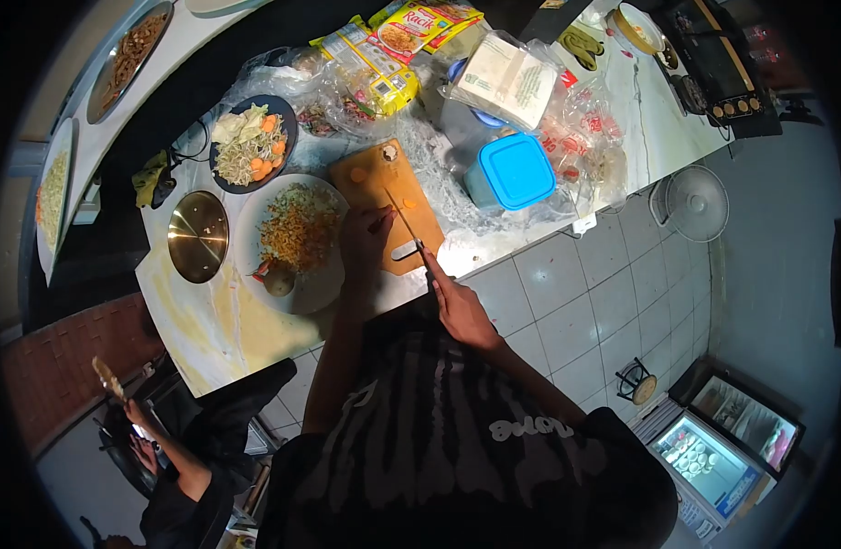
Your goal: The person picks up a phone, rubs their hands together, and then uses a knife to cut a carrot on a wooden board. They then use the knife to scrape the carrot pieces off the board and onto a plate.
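Note:
My right hand (pixel 463 311) is closed round the handle of a knife (pixel 405 216), whose blade slants over a wooden cutting board (pixel 420 188). Close to the blade, my left hand (pixel 366 234) has its fingers pinched together; what they hold, if anything, is too dark to make out. Orange slices that look like carrot (pixel 358 174) lie on the board. Left of my left forearm sits a large white plate (pixel 247 224) with a heap of shredded orange and pale food (pixel 297 229). A dark plate (pixel 288 119) behind it carries bean sprouts, leafy vegetable and orange slices.
A shiny round metal dish (pixel 198 236) stands at the left. Behind the board are a blue-lidded tub (pixel 517 172), yellow seasoning packets (pixel 411 32) and crumpled plastic bags (pixel 576 137). Another person's hand (pixel 144 421) is at lower left. A fan (pixel 695 203) stands beyond the counter.

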The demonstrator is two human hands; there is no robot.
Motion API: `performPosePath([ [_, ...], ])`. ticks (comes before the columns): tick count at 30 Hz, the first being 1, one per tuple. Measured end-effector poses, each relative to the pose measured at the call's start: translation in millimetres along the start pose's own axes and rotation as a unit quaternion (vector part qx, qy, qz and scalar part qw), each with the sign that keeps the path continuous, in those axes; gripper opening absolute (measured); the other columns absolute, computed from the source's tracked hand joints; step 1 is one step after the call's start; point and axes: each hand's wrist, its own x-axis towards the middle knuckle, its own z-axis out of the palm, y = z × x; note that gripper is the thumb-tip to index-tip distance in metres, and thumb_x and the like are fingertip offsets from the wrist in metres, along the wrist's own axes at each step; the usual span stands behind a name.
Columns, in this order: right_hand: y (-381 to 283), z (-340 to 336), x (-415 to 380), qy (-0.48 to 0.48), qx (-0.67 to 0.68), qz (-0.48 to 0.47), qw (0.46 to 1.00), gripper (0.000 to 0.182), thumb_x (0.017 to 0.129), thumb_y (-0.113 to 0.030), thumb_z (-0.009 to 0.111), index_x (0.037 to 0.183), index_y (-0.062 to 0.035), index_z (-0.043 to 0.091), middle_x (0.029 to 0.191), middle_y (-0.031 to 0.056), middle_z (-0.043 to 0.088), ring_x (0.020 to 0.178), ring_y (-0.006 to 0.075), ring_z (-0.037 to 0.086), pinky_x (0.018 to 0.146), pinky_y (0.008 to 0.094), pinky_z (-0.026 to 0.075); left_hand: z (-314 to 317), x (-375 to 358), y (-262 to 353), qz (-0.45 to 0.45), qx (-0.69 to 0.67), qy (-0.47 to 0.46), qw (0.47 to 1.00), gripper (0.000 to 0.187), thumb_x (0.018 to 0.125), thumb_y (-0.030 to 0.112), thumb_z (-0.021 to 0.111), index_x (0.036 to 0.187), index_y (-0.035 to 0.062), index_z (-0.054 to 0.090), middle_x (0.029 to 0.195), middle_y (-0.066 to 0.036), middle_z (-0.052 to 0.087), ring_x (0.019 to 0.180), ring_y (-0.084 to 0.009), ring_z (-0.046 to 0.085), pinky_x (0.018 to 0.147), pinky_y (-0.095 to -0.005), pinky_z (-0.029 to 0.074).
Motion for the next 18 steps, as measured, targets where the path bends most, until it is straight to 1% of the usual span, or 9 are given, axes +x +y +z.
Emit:
performPosePath([
  [1,1.6,0.9,1.1,0.001,0.001,0.001,1.000,0.062,0.105,-0.012,0.041,0.161,-0.0223,0.017,0.102,0.0325,0.064,0.086,0.0534,0.061,0.079,0.0581,0.048,0.2,0.0,-0.7,0.000,0.000,-0.001,1.000,0.018,0.085,0.020,0.080,0.097,0.0073,0.079,0.087,-0.008,0.065,0.072,-0.0206,0.063,0.068,-0.0328,0.052],
  [3,5.9,3.3,3.5,0.001,-0.084,0.006,0.996,0.065,0.104,-0.012,0.043,0.162,-0.0242,0.017,0.095,0.0340,0.063,0.083,0.0527,0.063,0.076,0.0572,0.051,-0.1,-0.1,-1.2,0.008,0.004,0.003,1.000,0.017,0.085,0.020,0.080,0.097,0.0074,0.079,0.087,-0.008,0.065,0.072,-0.0207,0.063,0.068,-0.0324,0.052],
  [4,7.1,4.3,3.8,0.001,-0.083,0.006,0.997,0.065,0.104,-0.012,0.043,0.162,-0.0242,0.017,0.095,0.0340,0.063,0.083,0.0527,0.063,0.076,0.0572,0.051,-0.7,-0.3,-1.0,0.008,0.005,0.003,1.000,0.017,0.085,0.020,0.080,0.097,0.0074,0.079,0.087,-0.008,0.065,0.072,-0.0207,0.063,0.068,-0.0324,0.052],
  [6,9.3,5.6,4.7,-0.002,-0.124,0.017,0.992,0.066,0.103,-0.013,0.045,0.162,-0.0252,0.017,0.089,0.0344,0.062,0.079,0.0519,0.064,0.073,0.0565,0.053,-1.5,0.0,-0.1,-0.003,-0.004,-0.006,1.000,0.017,0.085,0.019,0.080,0.097,0.0073,0.079,0.086,-0.008,0.064,0.072,-0.0207,0.063,0.068,-0.0323,0.052],
  [9,10.1,7.1,7.5,0.006,-0.132,0.013,0.991,0.067,0.103,-0.013,0.046,0.162,-0.0254,0.017,0.088,0.0342,0.062,0.076,0.0519,0.063,0.071,0.0570,0.053,-2.3,0.0,2.1,-0.011,0.005,-0.010,1.000,0.018,0.084,0.019,0.080,0.098,0.0071,0.079,0.086,-0.008,0.064,0.072,-0.0201,0.063,0.068,-0.0320,0.051],
  [12,7.6,6.0,9.0,-0.002,-0.128,0.022,0.992,0.066,0.103,-0.013,0.046,0.162,-0.0257,0.018,0.088,0.0335,0.063,0.077,0.0518,0.063,0.072,0.0569,0.052,-3.0,-0.3,2.7,-0.008,-0.004,-0.007,1.000,0.018,0.084,0.018,0.080,0.098,0.0068,0.078,0.085,-0.007,0.064,0.072,-0.0197,0.063,0.068,-0.0320,0.051],
  [16,7.9,4.8,6.6,0.007,-0.116,0.008,0.993,0.066,0.103,-0.013,0.045,0.162,-0.0258,0.018,0.088,0.0332,0.063,0.078,0.0517,0.063,0.074,0.0571,0.052,-3.1,0.1,1.9,-0.005,-0.018,-0.001,1.000,0.018,0.084,0.018,0.080,0.097,0.0064,0.078,0.084,-0.007,0.064,0.072,-0.0198,0.062,0.068,-0.0320,0.051],
  [18,7.0,4.2,8.4,0.005,-0.120,0.029,0.992,0.066,0.103,-0.012,0.045,0.161,-0.0251,0.018,0.088,0.0328,0.063,0.080,0.0516,0.062,0.076,0.0575,0.051,-1.5,-1.0,0.2,-0.012,-0.012,0.001,1.000,0.017,0.084,0.017,0.080,0.097,0.0064,0.078,0.081,-0.007,0.064,0.071,-0.0206,0.062,0.067,-0.0328,0.051],
])
